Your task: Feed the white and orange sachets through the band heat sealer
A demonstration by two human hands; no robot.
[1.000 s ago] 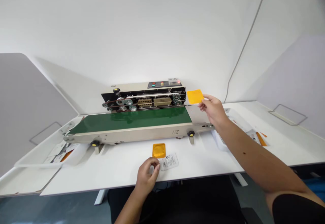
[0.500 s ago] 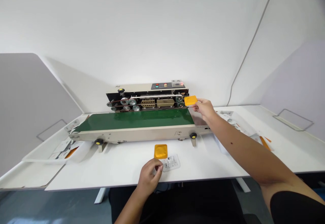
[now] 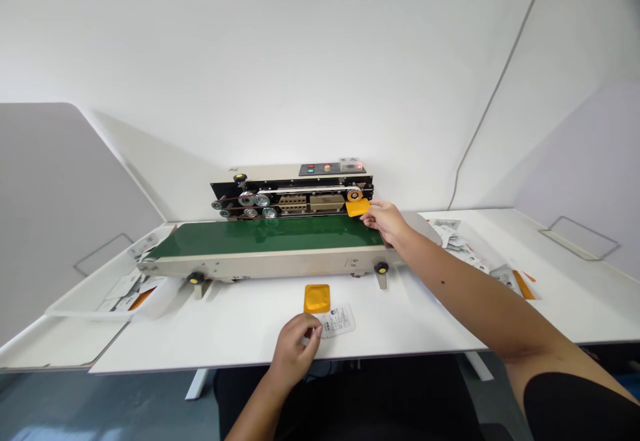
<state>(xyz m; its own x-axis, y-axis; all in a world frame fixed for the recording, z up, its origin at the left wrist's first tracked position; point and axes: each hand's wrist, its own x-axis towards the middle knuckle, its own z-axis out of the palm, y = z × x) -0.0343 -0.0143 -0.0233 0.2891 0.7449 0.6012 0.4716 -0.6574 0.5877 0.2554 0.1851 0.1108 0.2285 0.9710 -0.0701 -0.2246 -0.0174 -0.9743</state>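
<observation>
My right hand (image 3: 384,221) pinches a small orange sachet (image 3: 359,208) by its right end. The sachet lies at the right-hand rollers (image 3: 355,194) of a band sealing machine (image 3: 280,173), above the right end of its green conveyor belt (image 3: 265,236). Near the table's front edge, my left hand (image 3: 296,346) is closed, with thumb and forefinger at the left end of a clear pouch with black print (image 3: 339,321). Just behind that pouch lies a second orange sachet (image 3: 317,298), flat on the table.
At the left, a clear plastic bin (image 3: 165,298) holds printed and orange packets. More packets (image 3: 463,249) lie to the right of the machine, partly behind my right arm. Black knobs with yellow caps (image 3: 381,268) stick out from the conveyor's front. White walls enclose the table (image 3: 225,334).
My right hand has moved left and slightly down, bringing the orange sachet from beside the machine to in front of its right rollers. My left hand has stayed in place.
</observation>
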